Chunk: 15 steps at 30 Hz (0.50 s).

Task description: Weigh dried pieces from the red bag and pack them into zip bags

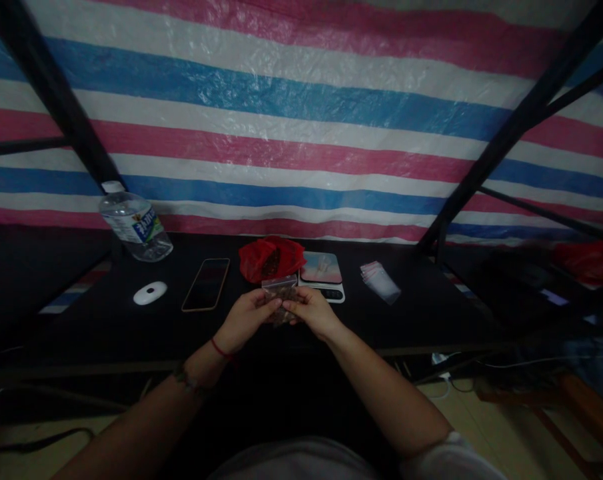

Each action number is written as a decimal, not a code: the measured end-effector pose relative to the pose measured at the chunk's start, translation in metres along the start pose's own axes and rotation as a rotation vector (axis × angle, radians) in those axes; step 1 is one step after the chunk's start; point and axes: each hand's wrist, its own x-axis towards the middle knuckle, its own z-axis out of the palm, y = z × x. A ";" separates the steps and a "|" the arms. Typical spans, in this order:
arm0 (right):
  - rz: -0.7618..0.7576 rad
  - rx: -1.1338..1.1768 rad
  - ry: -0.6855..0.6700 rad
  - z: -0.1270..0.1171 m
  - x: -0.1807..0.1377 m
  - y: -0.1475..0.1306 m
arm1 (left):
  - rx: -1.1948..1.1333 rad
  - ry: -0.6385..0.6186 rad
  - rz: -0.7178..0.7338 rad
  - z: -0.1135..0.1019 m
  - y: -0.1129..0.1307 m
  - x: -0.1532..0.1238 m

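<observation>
Both my hands hold one small clear zip bag [280,288] with brown bits inside, over the front part of the black table. My left hand [250,317] grips its left side, thumb on top. On the right side, my right hand [315,312] pinches it the same way, the thumbs nearly meeting. Just behind the bag lies an opened red plastic bag [254,259] with dark brown pieces in it. Right of that sits a small white kitchen scale [336,293] with a pinkish-blue top, partly covered by my right hand. Something small and clear rests on the scale's top.
Several flat clear zip bags [381,283] lie right of the scale. A phone [206,285], a white oval object [150,293] and a large clear bottle [136,223] stand or lie on the left. Dark metal posts [458,193] and a striped plastic sheet [281,133] border the back.
</observation>
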 end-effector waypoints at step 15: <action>-0.255 0.023 0.524 -0.105 -0.002 -0.056 | 0.129 0.067 -0.075 -0.010 0.003 0.003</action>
